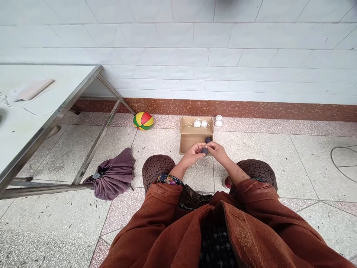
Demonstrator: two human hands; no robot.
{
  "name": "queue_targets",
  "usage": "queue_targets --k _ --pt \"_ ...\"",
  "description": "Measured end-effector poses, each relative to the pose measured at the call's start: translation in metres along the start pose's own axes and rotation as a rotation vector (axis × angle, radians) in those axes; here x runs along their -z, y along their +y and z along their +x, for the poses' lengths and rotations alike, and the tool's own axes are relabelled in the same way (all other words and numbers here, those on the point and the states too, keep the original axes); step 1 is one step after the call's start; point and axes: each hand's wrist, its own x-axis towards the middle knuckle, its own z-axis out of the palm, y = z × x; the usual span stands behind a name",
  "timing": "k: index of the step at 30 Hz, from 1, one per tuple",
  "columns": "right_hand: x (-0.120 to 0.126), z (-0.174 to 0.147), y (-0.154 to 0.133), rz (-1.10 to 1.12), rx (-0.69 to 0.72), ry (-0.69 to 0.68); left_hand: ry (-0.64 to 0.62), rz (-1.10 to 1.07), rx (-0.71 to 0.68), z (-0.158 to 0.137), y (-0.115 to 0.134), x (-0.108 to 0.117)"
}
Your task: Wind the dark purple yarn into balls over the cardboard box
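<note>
A small dark ball (204,150), which looks like wound yarn, is held in the fingers of my left hand (193,154). Pinched together at the top of this ball are the fingertips of my right hand (219,152); what they grip is too small to make out. Both hands are over the front edge of an open cardboard box (192,142). Just beyond my fingers, a second dark ball (208,140) lies in the right end of the box. Two white balls of string (197,123) with loose ends rest on the opened lid (185,126).
More white balls (218,123) sit on the floor right of the lid, near the wall. A colourful ball (143,121) stands left of the box. A folded purple umbrella (115,175) leans by the metal-framed table (64,108). A thin metal ring frame (334,160) is at the right edge.
</note>
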Motion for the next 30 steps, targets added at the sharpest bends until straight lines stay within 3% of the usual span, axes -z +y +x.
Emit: queue_targets --k 9,14,19,24,27,30 --pt "-0.006 -0.022 -0.016 -0.175 0.205 -0.081 0.293 -0.482 0.071 -0.009 0.005 0.002" --pt "0.000 -0.031 -0.043 -0.261 0.374 -0.161 0.342 -0.457 0.069 -0.018 0.016 0.000" --pt "0.018 -0.018 -0.076 -0.293 0.489 -0.178 0.274 -0.231 -0.003 -0.014 0.034 -0.009" --pt "0.042 0.021 -0.090 -0.251 0.500 -0.120 0.076 -0.033 -0.019 -0.002 0.059 -0.016" --pt "0.049 0.048 -0.093 -0.160 0.486 -0.068 -0.015 -0.083 -0.075 0.011 0.078 -0.014" --pt "0.046 0.071 -0.095 -0.046 0.397 0.024 -0.014 -0.204 -0.118 0.029 0.097 -0.009"
